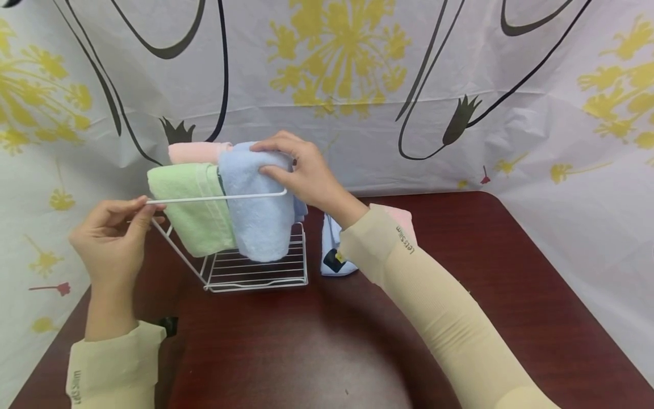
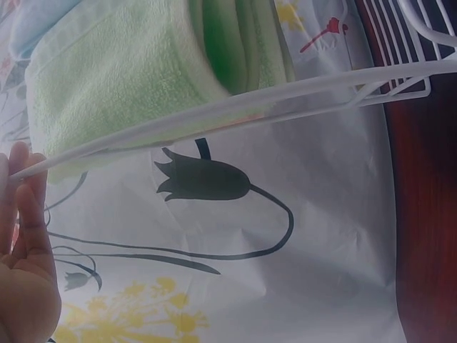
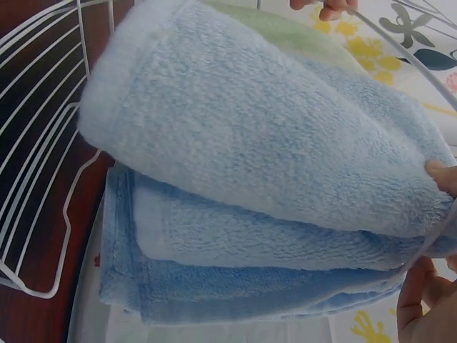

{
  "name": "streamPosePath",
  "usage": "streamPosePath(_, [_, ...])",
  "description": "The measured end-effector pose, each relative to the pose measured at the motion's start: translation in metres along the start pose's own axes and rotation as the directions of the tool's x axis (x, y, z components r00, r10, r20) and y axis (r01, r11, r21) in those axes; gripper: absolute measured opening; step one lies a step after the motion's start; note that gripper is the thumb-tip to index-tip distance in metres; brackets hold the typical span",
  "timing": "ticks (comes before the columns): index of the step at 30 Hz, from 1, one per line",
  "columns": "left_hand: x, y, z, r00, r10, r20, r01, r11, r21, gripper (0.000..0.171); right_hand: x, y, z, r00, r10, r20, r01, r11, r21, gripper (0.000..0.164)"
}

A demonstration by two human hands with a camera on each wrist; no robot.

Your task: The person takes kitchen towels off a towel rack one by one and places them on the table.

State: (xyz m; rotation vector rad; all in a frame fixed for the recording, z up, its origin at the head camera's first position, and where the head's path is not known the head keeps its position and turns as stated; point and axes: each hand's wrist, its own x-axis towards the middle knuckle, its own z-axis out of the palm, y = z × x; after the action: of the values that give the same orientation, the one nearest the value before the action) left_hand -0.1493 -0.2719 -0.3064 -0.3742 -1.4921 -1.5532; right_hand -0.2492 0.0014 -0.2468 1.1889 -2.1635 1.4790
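A white wire rack (image 1: 204, 199) stands tilted on the table, with folded towels draped over its upper part. My left hand (image 1: 112, 238) pinches the rack's upper left corner between thumb and fingers. At the upper right, my right hand (image 1: 306, 170) grips the top of a light blue towel (image 1: 258, 216), thumb on the near side and fingers over the top. In the right wrist view, several layers of the blue towel (image 3: 250, 136) hang beside the rail. A light green towel (image 1: 191, 210) hangs left of the blue one, and a pink towel (image 1: 199, 152) lies behind.
Another blue cloth (image 1: 330, 233) and a pink cloth (image 1: 402, 220) lie on the dark red table (image 1: 265, 352), partly hidden behind my right forearm. A white sheet with flower prints (image 1: 368, 153) hangs behind the table's back edge.
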Motion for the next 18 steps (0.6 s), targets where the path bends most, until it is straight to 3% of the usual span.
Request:
streamPosePath(8, [0.0013,-0.0004,0.0004,1.0,0.003,0.002,-0.003,0.999,-0.039,0.011,-0.0003,0.0021,0.002,0.997,-0.055,-0.053,0.057,0.998,0.035,0.029])
streamPosePath(18, [0.001,-0.0001,0.0002,1.0,-0.001,-0.022,-0.001,0.997,-0.074,0.012,0.0039,0.0025,0.0028,0.994,-0.095,-0.061,0.099,0.993,0.059,0.027])
